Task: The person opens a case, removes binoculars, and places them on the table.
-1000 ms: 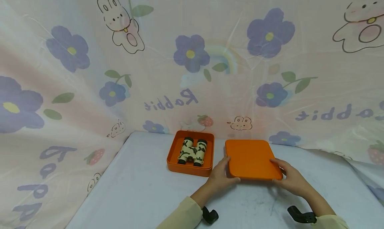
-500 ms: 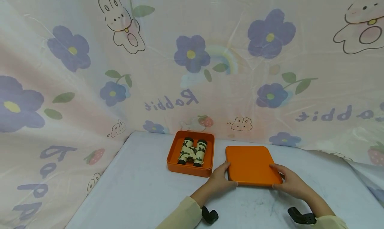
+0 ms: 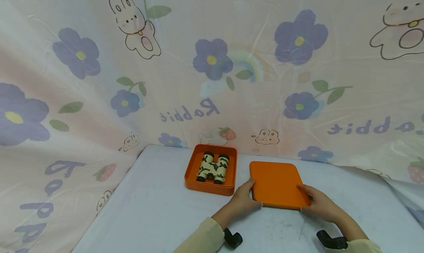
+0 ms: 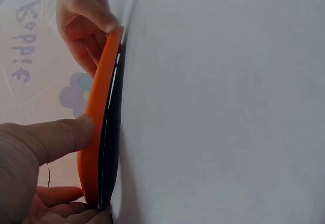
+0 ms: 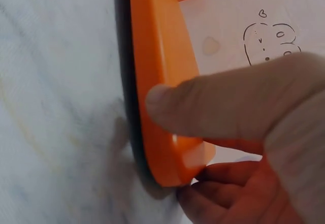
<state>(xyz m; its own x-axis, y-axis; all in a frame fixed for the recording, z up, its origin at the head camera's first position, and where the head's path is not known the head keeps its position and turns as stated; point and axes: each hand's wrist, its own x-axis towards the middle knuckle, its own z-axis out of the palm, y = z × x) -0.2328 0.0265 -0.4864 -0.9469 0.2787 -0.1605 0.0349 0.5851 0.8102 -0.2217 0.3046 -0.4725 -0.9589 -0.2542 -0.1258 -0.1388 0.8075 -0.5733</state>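
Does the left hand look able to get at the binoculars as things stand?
Likely yes, once the left hand lets go of the orange lid: the binoculars lie in an uncovered box close by.

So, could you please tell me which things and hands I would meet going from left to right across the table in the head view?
Open orange box → left hand → flat orange piece → right hand.
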